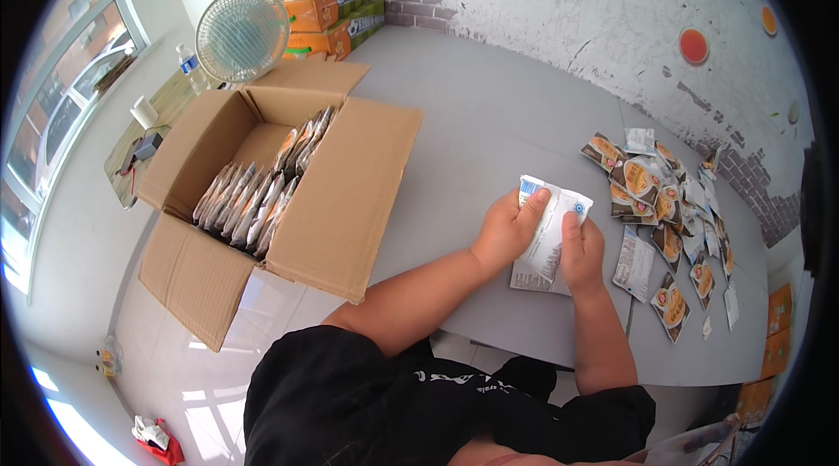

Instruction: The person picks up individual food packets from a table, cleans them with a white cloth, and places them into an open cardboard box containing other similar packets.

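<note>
Between my two hands is a white-backed food sachet (554,217), its printed back facing up. My left hand (511,227) grips its left side with the thumb on top. On the right side, my right hand (583,250) pinches it the same way. Another sachet (527,277) lies on the grey table below, partly hidden by the held one. To the right spreads a loose pile of brown and white sachets (655,194), some face up and some face down. An open cardboard box (344,197) at the left holds rows of upright sachets (252,204).
A round fan (242,33) stands behind the box, near stacked orange and green cartons (334,11). A water bottle (191,66) and a white roll (144,112) sit on a side surface by the window. The box's flaps stick outward over the grey table (459,106).
</note>
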Motion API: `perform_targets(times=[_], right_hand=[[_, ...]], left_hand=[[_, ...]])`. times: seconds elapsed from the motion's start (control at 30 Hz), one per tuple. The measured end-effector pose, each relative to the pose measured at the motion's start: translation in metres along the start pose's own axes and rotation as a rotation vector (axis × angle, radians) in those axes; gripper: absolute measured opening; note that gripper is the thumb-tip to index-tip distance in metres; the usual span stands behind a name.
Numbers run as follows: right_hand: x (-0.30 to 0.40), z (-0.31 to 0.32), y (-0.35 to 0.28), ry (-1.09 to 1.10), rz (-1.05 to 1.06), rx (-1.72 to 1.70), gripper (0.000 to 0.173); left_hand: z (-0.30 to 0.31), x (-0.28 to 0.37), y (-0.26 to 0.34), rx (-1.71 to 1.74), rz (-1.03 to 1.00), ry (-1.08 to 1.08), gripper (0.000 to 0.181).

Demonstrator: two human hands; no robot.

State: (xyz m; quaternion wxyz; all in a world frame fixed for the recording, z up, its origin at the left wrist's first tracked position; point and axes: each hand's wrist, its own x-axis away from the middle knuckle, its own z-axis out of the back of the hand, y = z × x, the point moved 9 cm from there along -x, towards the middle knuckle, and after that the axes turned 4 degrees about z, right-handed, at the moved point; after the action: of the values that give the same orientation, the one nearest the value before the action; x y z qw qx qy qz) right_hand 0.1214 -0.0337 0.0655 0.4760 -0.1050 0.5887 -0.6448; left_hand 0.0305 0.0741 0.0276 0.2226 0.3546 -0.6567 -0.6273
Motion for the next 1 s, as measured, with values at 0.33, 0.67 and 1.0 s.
perform_targets(times=[0.33, 0.67, 1.0], right_hand=[[0.013, -0.034, 0.013, -0.41, -0.311, 0.078, 0.037], [0.015, -0.036, 0.0, -0.419, -0.211, 0.105, 0.037], [0.013, -0.035, -0.002, -0.381, -0.136, 0.101, 0.043]], left_hand=[[0.015, -0.014, 0.0, 0.116, 0.006, 0.077, 0.048], [0.012, -0.01, 0.004, 0.128, 0.116, 0.055, 0.047], [0.015, -0.015, -0.006, 0.178, 0.166, 0.074, 0.046]])
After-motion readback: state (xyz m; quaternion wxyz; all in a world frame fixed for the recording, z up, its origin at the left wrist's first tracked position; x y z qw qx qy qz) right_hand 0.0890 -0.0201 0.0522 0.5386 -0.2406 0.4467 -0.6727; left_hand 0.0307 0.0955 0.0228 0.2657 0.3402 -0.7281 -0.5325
